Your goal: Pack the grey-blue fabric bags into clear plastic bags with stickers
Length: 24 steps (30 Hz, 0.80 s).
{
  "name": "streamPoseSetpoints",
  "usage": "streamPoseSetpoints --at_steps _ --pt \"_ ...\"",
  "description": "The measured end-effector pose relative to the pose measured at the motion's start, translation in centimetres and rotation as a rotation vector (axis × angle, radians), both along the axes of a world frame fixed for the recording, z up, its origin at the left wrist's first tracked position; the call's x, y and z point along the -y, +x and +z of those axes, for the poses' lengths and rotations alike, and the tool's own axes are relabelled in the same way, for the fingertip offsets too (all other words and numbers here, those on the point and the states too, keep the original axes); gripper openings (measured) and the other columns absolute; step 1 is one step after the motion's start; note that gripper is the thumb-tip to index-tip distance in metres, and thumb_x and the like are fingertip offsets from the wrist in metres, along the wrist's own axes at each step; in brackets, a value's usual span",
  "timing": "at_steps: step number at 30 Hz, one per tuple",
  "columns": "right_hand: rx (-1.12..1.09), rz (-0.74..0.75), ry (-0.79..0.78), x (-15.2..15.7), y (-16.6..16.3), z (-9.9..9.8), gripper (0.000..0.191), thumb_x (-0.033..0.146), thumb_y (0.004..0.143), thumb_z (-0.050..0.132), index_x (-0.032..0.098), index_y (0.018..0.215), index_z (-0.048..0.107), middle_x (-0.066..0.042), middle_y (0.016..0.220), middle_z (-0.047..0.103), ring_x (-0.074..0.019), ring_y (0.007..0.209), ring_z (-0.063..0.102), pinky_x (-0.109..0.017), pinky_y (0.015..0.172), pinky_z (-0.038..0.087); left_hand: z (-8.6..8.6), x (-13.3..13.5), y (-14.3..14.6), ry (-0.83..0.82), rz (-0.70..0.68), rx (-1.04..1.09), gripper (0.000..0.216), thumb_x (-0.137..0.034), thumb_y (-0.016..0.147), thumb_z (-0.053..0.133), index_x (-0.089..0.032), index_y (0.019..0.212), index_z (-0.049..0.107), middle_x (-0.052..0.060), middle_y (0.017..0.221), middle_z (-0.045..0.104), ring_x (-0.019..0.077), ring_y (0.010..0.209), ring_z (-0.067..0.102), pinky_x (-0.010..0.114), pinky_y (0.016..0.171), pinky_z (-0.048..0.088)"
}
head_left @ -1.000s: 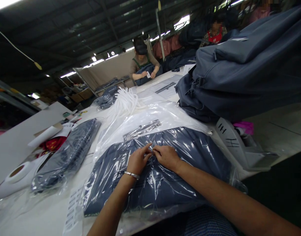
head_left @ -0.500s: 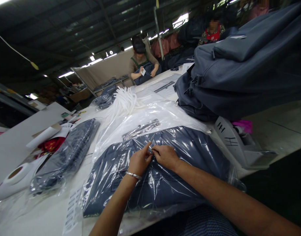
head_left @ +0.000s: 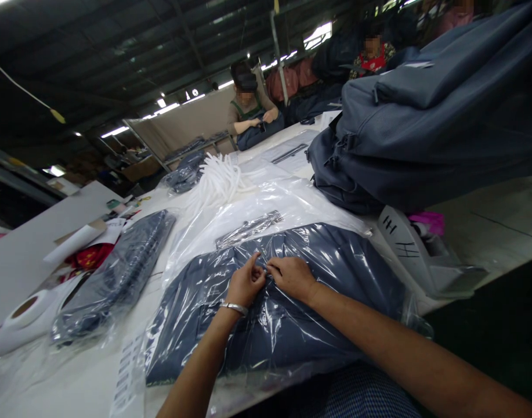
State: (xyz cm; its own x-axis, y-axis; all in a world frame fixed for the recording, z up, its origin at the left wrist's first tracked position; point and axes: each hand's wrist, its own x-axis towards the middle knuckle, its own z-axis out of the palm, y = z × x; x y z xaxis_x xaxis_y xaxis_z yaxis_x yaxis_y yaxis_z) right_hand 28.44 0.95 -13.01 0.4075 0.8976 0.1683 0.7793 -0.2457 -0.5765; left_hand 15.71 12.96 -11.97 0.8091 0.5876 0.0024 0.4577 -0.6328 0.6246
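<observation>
Working with two bare hands over one clear plastic bag (head_left: 300, 331) on the white table (head_left: 87, 383); bag lies at the near edge, one dark blue item inside. Right hand (head_left: 293, 280): thumb and index drawn together in a pinch on the film near the bag's middle, creases fanning out from there. Left hand (head_left: 246, 284): just beside it, half curled, index finger raised; cannot tell whether it has hold of anything. One silver bracelet (head_left: 234, 307), left wrist. Beyond the bag: one stretch of white plastic sheeting (head_left: 287, 200) with dark print, one bundle of white cords (head_left: 222, 179), strands too many to count. To the left: one wrapped dark item (head_left: 113, 284), one white roll (head_left: 24, 313), one bit of red cloth (head_left: 90, 255). To the right: one grey bin (head_left: 400, 247) bearing two groups of black strokes, one pink piece (head_left: 429, 222) by it; a mass of dark blue bags (head_left: 431, 128) above, number unclear. Co-workers: at least two, one in a green apron (head_left: 248, 107), one in red (head_left: 374, 61).
</observation>
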Motion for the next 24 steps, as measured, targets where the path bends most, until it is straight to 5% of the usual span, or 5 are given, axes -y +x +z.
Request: streamPoseSetpoints --at_steps 24 --pt "0.016 0.007 -0.024 0.0 -0.09 0.22 0.025 0.034 0.095 0.045 0.025 0.097 0.068 -0.004 0.09 0.074 -0.0194 0.085 0.067 -0.028 0.069 0.039 -0.37 -0.69 0.09 -0.184 0.028 0.062 0.059 -0.031 0.077 0.058 -0.012 0.131 0.046 -0.001 0.074 0.067 0.0138 0.068 0.064 0.029 0.072 0.05"
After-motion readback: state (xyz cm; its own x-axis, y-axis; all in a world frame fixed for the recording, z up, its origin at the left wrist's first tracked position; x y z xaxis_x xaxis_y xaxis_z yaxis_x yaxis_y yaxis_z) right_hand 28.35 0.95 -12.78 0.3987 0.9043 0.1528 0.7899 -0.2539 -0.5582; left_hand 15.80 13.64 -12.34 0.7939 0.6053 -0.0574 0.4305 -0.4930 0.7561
